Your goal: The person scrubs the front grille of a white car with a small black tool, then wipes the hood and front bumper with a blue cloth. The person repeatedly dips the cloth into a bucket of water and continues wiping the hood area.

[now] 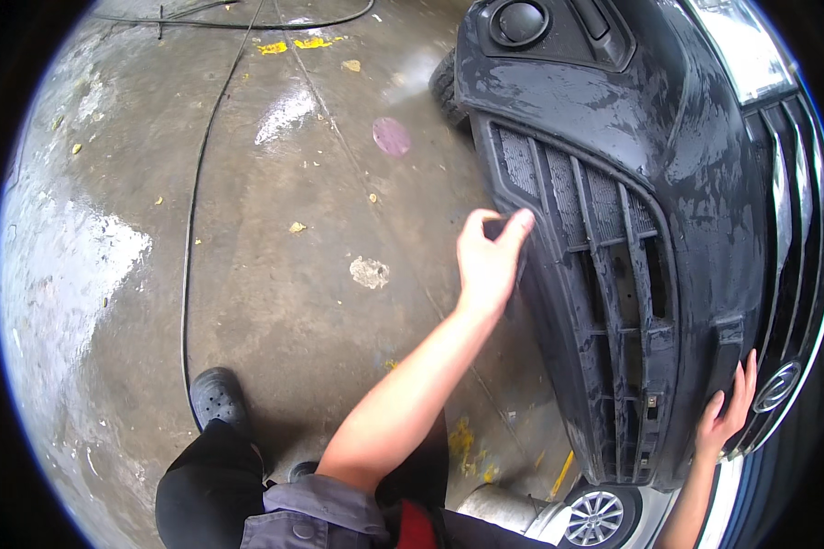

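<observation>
A black car front bumper stands on the right, wet and streaked. Its slatted lower grille faces me. My left hand is closed at the bumper's lower edge, near the corner of the grille; the thumb lies on the edge and part of the fingers is hidden. My right hand lies with fingers stretched out against the front of the car, between the bumper and the oval emblem, holding nothing.
A round fog-lamp recess is at the bumper's far end, with a tyre below. A long dark hose runs along the wet concrete floor. Beyond the near end stands another car's silver wheel. A white bucket-like object is nearby.
</observation>
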Demonstrator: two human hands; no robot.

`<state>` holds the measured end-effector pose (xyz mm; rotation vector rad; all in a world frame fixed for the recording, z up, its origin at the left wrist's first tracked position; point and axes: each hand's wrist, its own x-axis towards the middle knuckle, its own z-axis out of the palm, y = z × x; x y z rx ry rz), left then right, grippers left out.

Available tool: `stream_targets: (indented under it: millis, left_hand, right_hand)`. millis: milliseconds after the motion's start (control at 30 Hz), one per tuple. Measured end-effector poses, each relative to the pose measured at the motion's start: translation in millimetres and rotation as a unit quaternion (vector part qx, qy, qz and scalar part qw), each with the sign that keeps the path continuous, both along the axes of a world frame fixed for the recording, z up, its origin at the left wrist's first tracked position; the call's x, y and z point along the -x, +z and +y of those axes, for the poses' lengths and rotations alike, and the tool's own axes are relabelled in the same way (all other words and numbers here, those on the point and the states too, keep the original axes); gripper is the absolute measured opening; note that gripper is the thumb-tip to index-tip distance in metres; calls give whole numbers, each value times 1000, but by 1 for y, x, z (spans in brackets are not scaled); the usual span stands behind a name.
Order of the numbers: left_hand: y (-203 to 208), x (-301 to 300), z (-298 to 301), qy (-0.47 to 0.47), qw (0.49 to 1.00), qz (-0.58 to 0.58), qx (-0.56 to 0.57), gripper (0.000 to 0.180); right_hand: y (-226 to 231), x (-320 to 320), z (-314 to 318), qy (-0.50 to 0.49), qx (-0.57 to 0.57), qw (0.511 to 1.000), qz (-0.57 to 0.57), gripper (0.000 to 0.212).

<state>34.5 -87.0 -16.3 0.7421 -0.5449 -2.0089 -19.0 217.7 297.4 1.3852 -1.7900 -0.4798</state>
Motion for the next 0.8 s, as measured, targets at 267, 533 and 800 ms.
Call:
stream_targets:
  millis: [267,533,800]
  left_hand:
    - [-18,18,20,8,998,-31,60,35]
    - [-4,7,13,-28,997,49,-61,44]
    - [-4,6,14,-13,999,-36,5,37]
  right_hand:
    - [0,0,0,6,-1,1000,4,44]
    - [0,5,2,9,2,1000,-1,44]
    - [0,4,2,10,-6,1000,-1,45]
